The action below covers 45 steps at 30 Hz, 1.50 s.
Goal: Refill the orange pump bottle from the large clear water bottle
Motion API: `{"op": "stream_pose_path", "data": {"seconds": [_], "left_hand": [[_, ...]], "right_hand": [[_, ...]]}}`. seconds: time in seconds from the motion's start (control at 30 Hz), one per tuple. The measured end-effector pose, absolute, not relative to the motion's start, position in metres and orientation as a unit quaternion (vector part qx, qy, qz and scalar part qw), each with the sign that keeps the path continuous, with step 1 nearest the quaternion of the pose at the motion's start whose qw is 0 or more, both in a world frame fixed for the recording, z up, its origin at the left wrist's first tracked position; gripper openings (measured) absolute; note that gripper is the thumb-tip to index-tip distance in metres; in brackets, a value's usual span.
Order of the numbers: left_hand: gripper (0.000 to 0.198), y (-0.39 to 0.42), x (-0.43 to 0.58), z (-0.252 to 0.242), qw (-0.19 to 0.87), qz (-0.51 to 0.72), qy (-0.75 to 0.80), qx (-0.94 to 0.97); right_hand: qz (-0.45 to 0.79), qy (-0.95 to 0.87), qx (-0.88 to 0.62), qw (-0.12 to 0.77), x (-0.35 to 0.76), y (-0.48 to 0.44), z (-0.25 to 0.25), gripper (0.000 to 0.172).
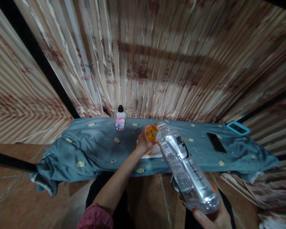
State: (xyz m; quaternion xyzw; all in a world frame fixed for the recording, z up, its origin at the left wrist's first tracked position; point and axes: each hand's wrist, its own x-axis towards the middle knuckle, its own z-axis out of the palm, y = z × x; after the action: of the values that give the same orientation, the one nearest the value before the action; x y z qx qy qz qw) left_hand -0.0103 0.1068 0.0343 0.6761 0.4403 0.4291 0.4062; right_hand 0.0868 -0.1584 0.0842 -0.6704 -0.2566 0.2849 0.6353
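Held items, L to R. Left hand: fingers clamped on orange cup (or sim.; shape partly hidden), above middle of table. Clear bottle: tilted, neck at cup's R side, apparently touching; base hanging past table's front edge. Right hand: thumb on near side, gripping bottle near base; other fingers mostly hidden. Contents: can't tell.

Handling, as judged: keep cup steady, firm but no squeeze; line bottle neck up w/ cup; support base from below, as thin plastic prob. dents; turn slowly, neck end kept over table.

Surroundings, L to R. Small bottle, black cap: upright near back edge, clear of both hands. White sheet: below cup, partly covered by left hand & bottle; could get wet if any drips. Phone: flat, R of bottle, worth keeping dry. Blue-rimmed item: far R, out of way. Curtain: behind all, limits reach at back.
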Motion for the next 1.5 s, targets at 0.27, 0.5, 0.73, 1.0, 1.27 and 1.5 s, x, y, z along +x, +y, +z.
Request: {"op": "stream_pose_path", "data": {"seconds": [0.27,0.5,0.73,1.0,1.27,1.5], "left_hand": [[0.066,0.107,-0.011,0.035,0.405,0.424,0.441,0.679],[0.067,0.107,-0.010,0.034,0.403,0.429,0.440,0.678],[0.069,0.107,-0.011,0.035,0.408,0.421,0.446,0.677],[0.067,0.106,-0.011,0.035,0.412,0.427,0.443,0.672],[0.069,0.106,-0.010,0.035,0.412,0.420,0.445,0.675],[0.071,0.106,-0.010,0.036,0.413,0.419,0.448,0.673]], "right_hand": [[0.307,-0.319,-0.662,0.604,0.107,-0.163,0.075,0.082],[0.269,-0.259,-0.678,0.633,0.084,-0.157,0.085,0.086],[0.279,-0.246,-0.679,0.633,0.084,-0.156,0.087,0.092],[0.280,-0.257,-0.677,0.630,0.083,-0.157,0.089,0.089],[0.276,-0.259,-0.687,0.621,0.083,-0.157,0.089,0.090],[0.271,-0.272,-0.686,0.618,0.084,-0.158,0.088,0.086]]}}
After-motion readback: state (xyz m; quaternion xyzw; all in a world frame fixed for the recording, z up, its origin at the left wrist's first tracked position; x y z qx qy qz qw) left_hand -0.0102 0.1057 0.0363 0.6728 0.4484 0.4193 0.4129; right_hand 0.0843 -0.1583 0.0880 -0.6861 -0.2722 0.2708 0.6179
